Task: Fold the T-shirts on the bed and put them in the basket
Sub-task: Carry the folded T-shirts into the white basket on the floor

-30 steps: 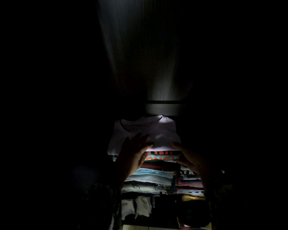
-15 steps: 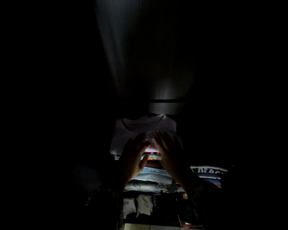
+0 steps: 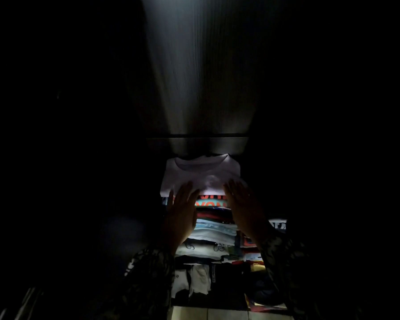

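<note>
Top folded T-shirt [image 3: 201,175]: plain white. Stack of folded shirts [image 3: 214,229] beneath: layers of teal with orange-red lettering, dark red, pale blue, then white with dark print. Sleeves [image 3: 284,262]: dark with a pale mottled pattern; panel [image 3: 201,72] above: dark grey, fine vertical grain.

Scene very dark; only a narrow lit strip down the middle. Folded white T-shirt [image 3: 201,174] tops a stack of folded shirts [image 3: 214,229]. Dark wood-grain panel [image 3: 201,72] rises right behind the stack, blocking its far edge. Both hands, fingers straight, lie on the shirt's near edge with a gap between them. Either side of the stack: black, cannot tell.
</note>
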